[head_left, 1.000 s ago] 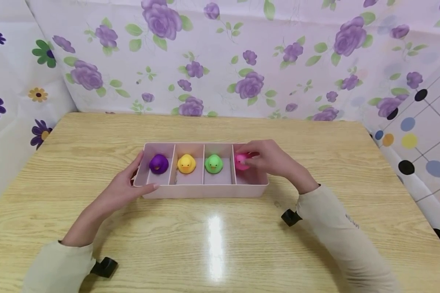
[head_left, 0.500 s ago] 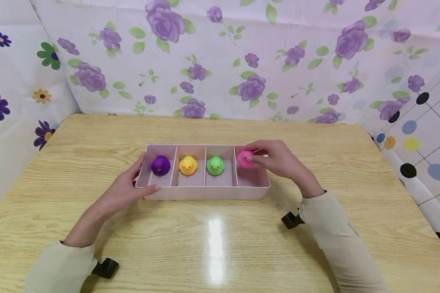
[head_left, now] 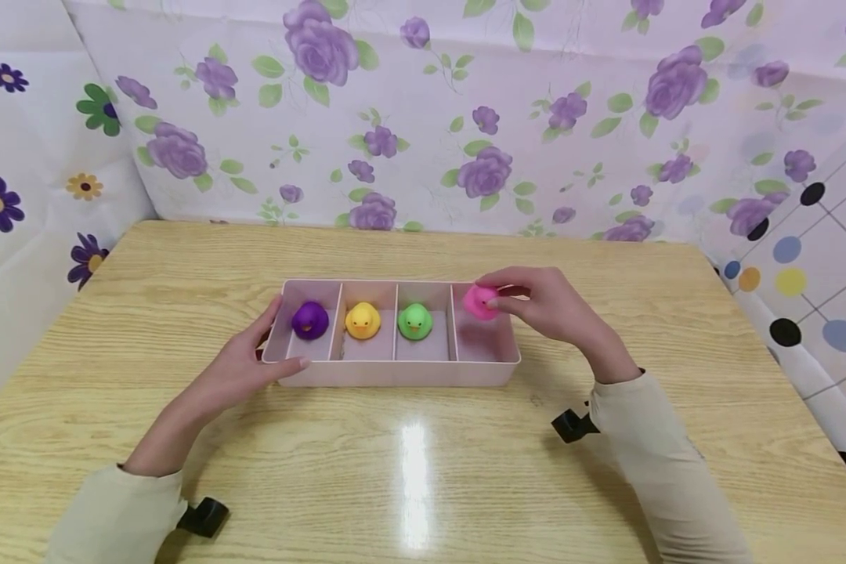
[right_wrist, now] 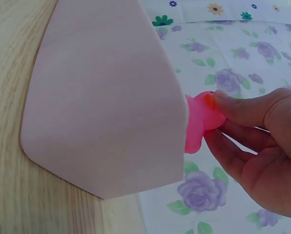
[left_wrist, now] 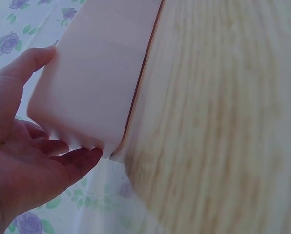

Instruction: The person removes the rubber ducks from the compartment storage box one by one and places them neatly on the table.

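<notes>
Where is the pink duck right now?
In the head view, the pink duck is pinched in the right hand, over the rightmost compartment of the tray, right of the green duck.

Your left hand [head_left: 236, 359] grips the left end of the pale pink box [head_left: 395, 374], thumb at the front rim, and your right hand [head_left: 553, 304] pinches the pink duck [head_left: 478, 302] near the back of the rightmost compartment [head_left: 485, 345]. The purple duck [head_left: 310, 320], yellow duck [head_left: 363, 321] and green duck [head_left: 415, 322] (each in a compartment of its own) sit left to right along the box, which stands on the wooden table [head_left: 310, 478].
</notes>
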A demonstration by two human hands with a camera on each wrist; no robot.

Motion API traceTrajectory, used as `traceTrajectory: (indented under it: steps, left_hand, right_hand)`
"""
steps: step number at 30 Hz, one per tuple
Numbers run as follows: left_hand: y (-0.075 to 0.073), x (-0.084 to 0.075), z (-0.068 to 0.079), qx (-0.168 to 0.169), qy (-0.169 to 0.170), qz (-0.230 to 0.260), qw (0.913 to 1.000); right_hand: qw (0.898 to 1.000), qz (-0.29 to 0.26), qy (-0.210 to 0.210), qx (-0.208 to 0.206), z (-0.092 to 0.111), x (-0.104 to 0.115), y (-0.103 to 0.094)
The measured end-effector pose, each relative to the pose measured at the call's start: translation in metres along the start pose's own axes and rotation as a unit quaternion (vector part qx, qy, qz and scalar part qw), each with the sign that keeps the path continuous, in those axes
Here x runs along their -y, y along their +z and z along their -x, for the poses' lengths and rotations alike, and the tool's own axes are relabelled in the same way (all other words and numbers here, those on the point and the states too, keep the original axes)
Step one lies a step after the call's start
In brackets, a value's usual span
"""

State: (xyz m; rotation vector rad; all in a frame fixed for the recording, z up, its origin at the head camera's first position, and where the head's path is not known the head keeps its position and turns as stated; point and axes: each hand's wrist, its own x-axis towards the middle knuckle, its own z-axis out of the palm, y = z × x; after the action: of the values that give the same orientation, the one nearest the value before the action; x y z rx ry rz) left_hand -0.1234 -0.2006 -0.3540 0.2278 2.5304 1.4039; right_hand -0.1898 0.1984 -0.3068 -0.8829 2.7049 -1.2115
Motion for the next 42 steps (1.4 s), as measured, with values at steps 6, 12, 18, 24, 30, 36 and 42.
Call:
traceTrajectory:
  steps: [6,12,18,24,30,36,42]
  left_hand:
    - [0.000,0.000,-0.001,-0.001,0.003,0.001,1.0000]
    - [-0.001,-0.002,0.000,0.001,0.003,-0.006,1.0000]
    - [-0.002,-0.003,0.000,0.001,0.000,-0.007,1.0000]
    - [-0.002,-0.001,-0.001,0.003,0.003,-0.006,1.0000]
    - [-0.002,-0.002,0.000,0.006,0.001,-0.009,0.9999]
    - [-0.002,-0.001,0.000,0.007,0.001,-0.005,1.0000]
    - [-0.002,0.001,0.001,0.006,-0.003,-0.006,1.0000]
  right_hand:
    - [1.000,0.001,0.001,-0.010,0.001,-0.001,-0.010]
    - [1.000,0.003,0.007,-0.022,0.006,-0.008,-0.017]
    - [0.999,0.011,0.017,-0.033,0.013,-0.012,-0.025]
    - [0.997,0.032,0.047,-0.043,0.020,-0.020,-0.032]
    - [0.995,0.041,0.081,-0.048,0.025,-0.026,-0.036]
    - [0.992,0.044,0.109,-0.042,0.027,-0.033,-0.036]
    - [0.990,0.031,0.136,-0.027,0.027,-0.044,-0.033]
